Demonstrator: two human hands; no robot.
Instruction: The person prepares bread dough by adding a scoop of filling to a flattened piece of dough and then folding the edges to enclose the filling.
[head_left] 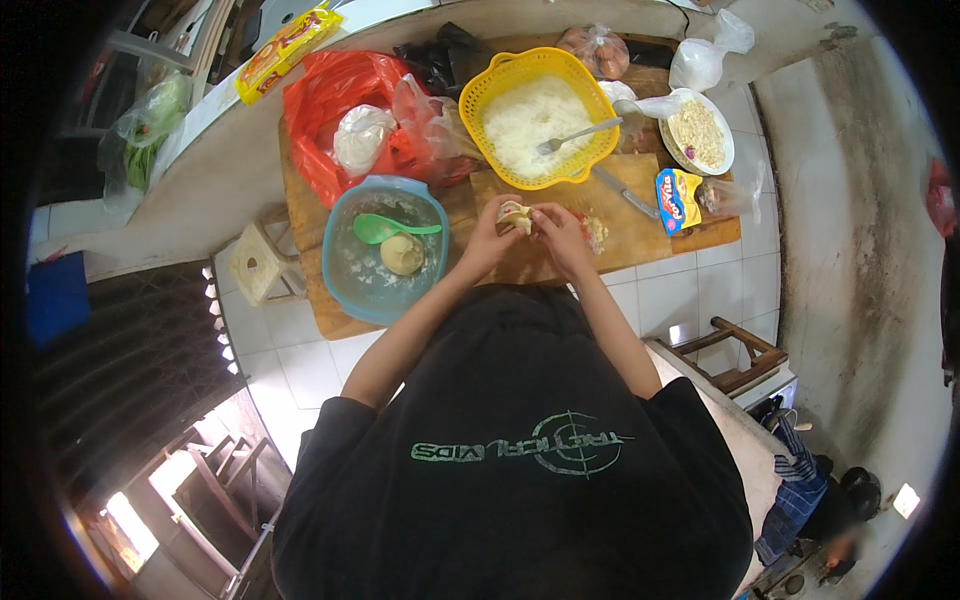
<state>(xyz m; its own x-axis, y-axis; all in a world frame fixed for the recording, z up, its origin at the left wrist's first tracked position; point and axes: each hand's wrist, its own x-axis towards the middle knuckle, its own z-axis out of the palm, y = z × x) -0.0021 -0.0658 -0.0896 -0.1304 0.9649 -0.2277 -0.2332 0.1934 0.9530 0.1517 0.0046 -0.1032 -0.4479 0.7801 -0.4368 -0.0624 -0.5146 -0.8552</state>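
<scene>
Nearest, my left grip point(487, 239) and right grip point(563, 236): both closed by the fingertips on one small, thin, pale-cream piece of dough point(513, 214), each taking a side, presumably so the soft edge does not sag.

Pose: forearms angled inward from wide elbows, wrists raised, fingers meeting before the chest, above the light-brown rectangular wooden board point(520, 264).

Beside the right grip, on the board: a small heap of red-and-yellow bits point(594, 233), likely kept there for short reach.

To the left: one translucent blue rounded plastic tub point(334, 287), floury inside, containing a smooth cream dough ball point(402, 254) and a bright-green plastic spoon point(376, 229); its walls probably keep the flour off the brown wooden table point(302, 262).

Beyond: one yellow perforated plastic basket point(473, 103) of white shreds point(530, 115), a grey metal fork point(582, 135) lying across them, handle outward, seemingly for easy pickup.

Farther right: one white oval bowl point(727, 150) of pale chopped pieces point(697, 132).
</scene>
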